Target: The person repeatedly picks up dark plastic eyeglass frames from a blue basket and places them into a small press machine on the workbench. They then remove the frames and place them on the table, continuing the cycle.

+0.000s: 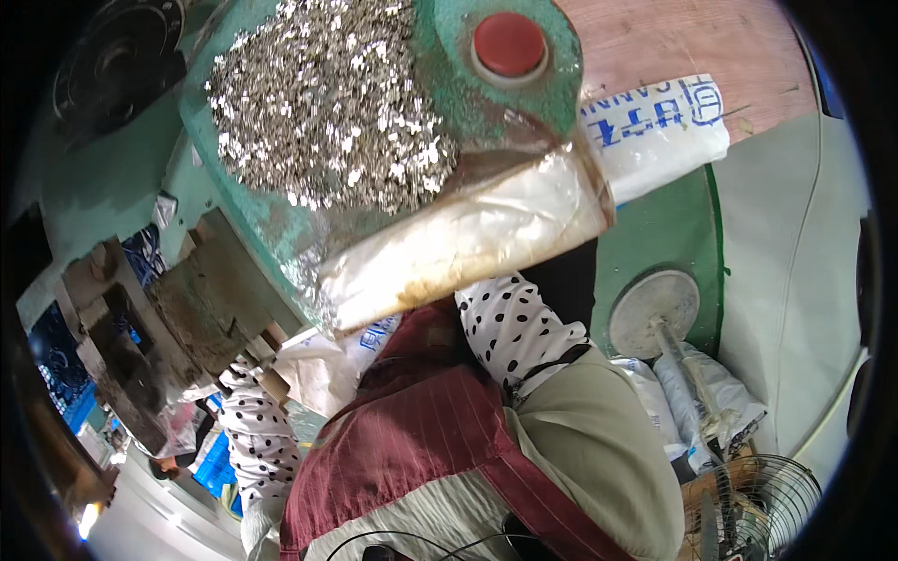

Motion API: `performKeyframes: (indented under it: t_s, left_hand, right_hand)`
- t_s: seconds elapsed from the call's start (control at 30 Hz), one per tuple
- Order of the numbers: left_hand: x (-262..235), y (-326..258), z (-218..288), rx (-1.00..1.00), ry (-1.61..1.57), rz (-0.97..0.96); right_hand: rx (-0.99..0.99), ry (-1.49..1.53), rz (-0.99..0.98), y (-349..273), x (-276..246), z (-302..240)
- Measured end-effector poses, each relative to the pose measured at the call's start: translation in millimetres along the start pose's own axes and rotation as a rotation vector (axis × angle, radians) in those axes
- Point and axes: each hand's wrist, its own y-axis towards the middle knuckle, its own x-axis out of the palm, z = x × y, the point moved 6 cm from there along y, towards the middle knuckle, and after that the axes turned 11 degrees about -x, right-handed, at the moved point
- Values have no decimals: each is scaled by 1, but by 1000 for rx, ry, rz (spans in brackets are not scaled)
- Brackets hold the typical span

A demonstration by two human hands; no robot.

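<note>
Hands: neither visible. Both polka-dot sleeves (pixel 524 327) run up under the plastic-wrapped lip (pixel 468 243) of the green machine tray (pixel 449 56), so grip and contents can't be told. Left sleeve (pixel 257 430) sits lower, beside the rusty press block (pixel 201 304).

Heap of small silver metal pieces (pixel 327 103) sits on the tray, above the lip, beside the red button (pixel 509 44).

Judgement: pull pieces down in small batches, keep sleeves and apron (pixel 421 439) clear of the press block, and keep off the red button.
</note>
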Motion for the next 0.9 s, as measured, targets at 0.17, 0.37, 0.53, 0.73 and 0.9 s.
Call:
performKeyframes:
  t_s: [0.17,0.37,0.53,0.73,0.9]
  left_hand:
    - [-22,-12,7,-16,25,-16]
    - [-2,-3,8,13,20,-19]
    - [45,13,9,73,-61,-4]
    - [80,30,42,121,-170,-2]
    - [115,41,56,90,-347,-64]
  right_hand:
    - [-33,20,-26,-18,7,-8]
    - [-64,9,-54,-22,11,-8]
    - [-66,-30,-68,-14,8,6]
    - [-82,428,-99,-59,-62,49]
    - [-74,1248,118,-159,-126,70]
